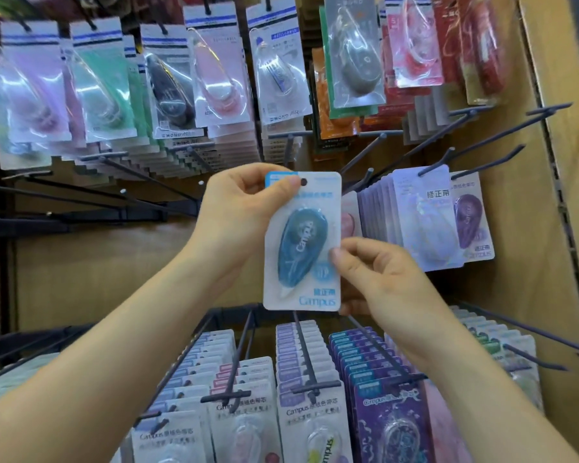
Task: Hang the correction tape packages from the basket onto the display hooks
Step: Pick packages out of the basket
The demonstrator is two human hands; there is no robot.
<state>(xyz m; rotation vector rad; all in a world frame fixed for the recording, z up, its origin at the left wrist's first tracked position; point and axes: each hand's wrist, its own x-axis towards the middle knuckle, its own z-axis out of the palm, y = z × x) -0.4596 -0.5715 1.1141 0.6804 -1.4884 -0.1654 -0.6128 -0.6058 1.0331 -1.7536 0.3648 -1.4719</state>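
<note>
A blue Campus correction tape package is held upright in front of the middle row of the display. My left hand pinches its top left corner, thumb just beside the hanging hole. My right hand pinches its lower right edge. The package hangs on no hook. Bare dark hooks jut out to the left behind it, and further bare hooks stick out just above and right of it. The basket is out of view.
Mono Air packages fill the top row. Purple Campus packages hang at middle right. The bottom row holds full hooks of Campus refills. A cardboard-coloured side panel closes off the right.
</note>
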